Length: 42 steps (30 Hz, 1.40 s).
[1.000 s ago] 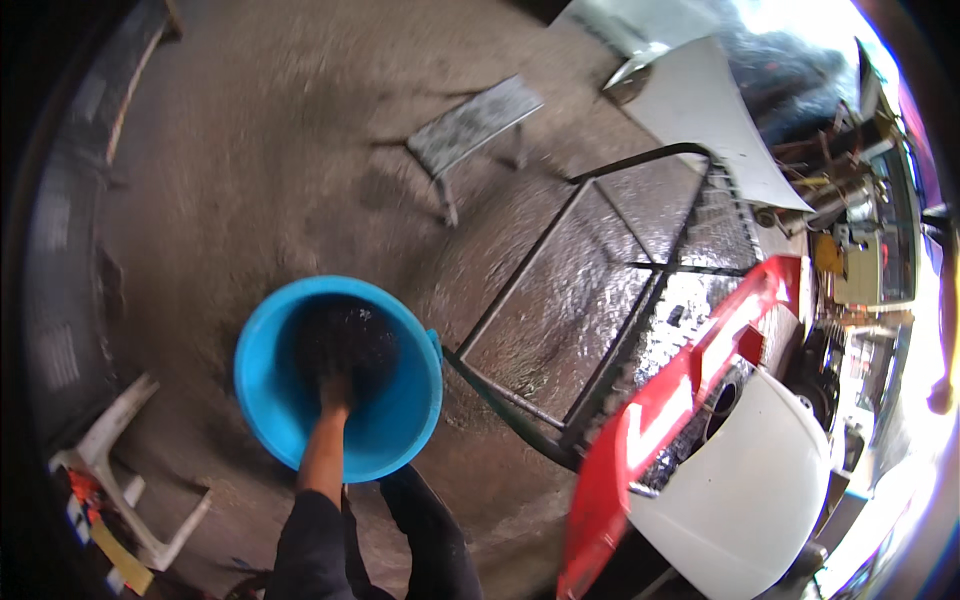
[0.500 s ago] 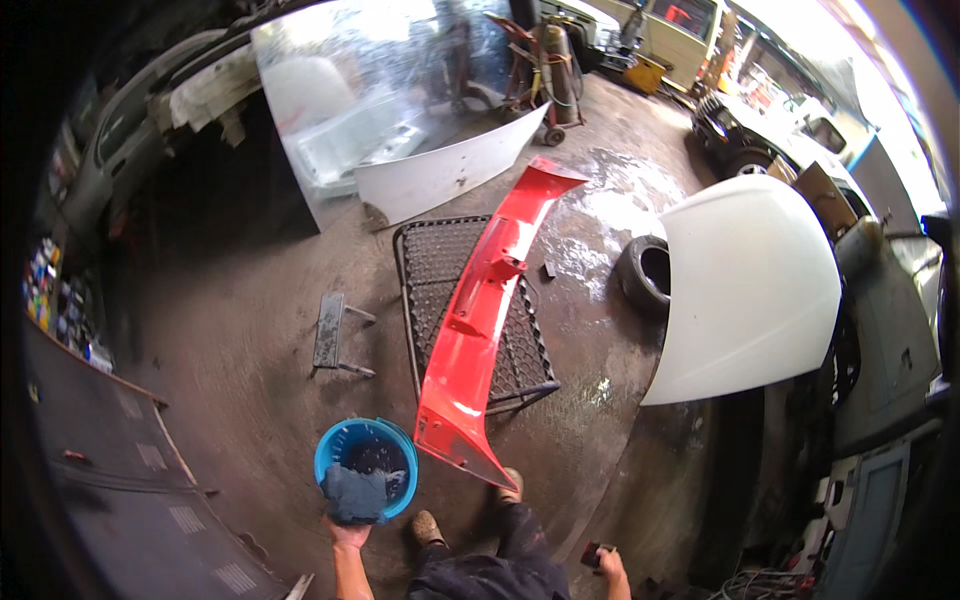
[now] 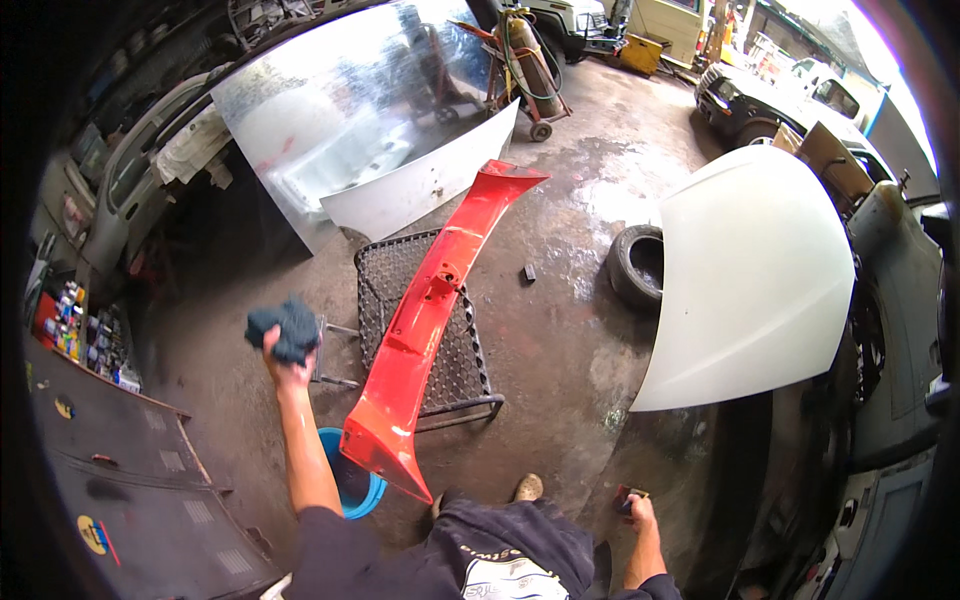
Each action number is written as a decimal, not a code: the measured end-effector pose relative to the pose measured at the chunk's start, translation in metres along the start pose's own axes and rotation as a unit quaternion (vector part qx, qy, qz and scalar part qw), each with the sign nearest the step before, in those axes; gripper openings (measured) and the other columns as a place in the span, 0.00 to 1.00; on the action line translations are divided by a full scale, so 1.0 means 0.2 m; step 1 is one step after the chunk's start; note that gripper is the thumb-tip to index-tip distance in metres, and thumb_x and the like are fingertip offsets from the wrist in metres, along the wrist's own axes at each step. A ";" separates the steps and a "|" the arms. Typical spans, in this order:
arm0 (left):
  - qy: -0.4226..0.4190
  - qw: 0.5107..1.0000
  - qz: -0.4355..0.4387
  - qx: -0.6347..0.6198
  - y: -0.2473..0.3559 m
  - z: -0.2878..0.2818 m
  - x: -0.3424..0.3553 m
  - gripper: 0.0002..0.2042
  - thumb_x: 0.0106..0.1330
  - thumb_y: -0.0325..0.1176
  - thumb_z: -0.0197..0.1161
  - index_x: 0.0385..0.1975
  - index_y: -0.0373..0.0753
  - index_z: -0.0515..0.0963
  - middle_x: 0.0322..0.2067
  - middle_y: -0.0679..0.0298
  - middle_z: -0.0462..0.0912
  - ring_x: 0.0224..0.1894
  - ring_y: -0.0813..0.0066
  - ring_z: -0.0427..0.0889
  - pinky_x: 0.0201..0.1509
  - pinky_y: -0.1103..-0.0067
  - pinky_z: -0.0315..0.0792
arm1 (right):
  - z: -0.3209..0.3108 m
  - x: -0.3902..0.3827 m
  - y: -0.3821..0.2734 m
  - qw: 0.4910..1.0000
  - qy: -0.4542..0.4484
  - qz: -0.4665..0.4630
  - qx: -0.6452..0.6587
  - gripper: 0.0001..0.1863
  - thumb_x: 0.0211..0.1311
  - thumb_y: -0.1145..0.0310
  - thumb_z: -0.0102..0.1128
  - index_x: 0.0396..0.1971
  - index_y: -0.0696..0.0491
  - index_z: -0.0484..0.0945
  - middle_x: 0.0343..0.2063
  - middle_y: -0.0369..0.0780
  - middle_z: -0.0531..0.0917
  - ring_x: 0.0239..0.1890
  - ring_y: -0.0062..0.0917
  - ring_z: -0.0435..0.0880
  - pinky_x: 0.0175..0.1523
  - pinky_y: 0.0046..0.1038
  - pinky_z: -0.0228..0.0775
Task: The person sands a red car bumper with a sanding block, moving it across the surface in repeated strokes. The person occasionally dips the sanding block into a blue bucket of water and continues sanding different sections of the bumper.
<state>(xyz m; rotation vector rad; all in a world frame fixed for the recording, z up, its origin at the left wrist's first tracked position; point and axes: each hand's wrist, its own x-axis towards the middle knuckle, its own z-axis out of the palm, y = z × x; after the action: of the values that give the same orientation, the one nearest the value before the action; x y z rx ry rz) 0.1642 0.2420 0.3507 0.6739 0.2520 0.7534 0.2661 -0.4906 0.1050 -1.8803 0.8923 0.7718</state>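
The bunched dark cloth (image 3: 290,325) is up in my left hand (image 3: 290,371), my fingers closed around it, away from the blue bucket (image 3: 377,491). That arm reaches forward and out to my left, bare from the elbow; the bucket shows just right of the forearm. My right hand (image 3: 643,514) is low at my right side, elbow bent, gripping a small dark-and-red block (image 3: 627,497). In front of me the long red panel (image 3: 415,325) lies slantwise over a black mesh frame (image 3: 470,365), its near end overlapping the bucket in my view.

My dark shirt (image 3: 425,553) carries a white print (image 3: 512,580) with lettering. To my left, a dark vented panel (image 3: 150,505) bears rounded yellow-and-dark stickers (image 3: 92,535); beyond it stand containers (image 3: 85,325) with coloured labels too small to make out.
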 end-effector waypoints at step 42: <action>0.373 0.755 0.215 0.496 -1.89 0.22 2.14 0.23 0.42 0.28 0.64 0.43 0.37 0.72 0.35 0.57 0.77 0.39 0.59 0.78 0.47 0.70 0.70 | 0.74 1.76 -3.60 0.858 -0.154 -0.390 -0.296 0.14 0.57 0.64 0.50 0.31 0.61 0.77 0.20 0.35 0.75 0.22 0.22 0.70 0.29 0.26 0.64</action>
<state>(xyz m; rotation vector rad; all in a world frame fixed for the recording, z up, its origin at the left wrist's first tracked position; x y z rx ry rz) 0.6951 0.3213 0.1503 1.4462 1.3411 1.3274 1.0287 -0.2038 0.0897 -2.2847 -0.3851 0.8280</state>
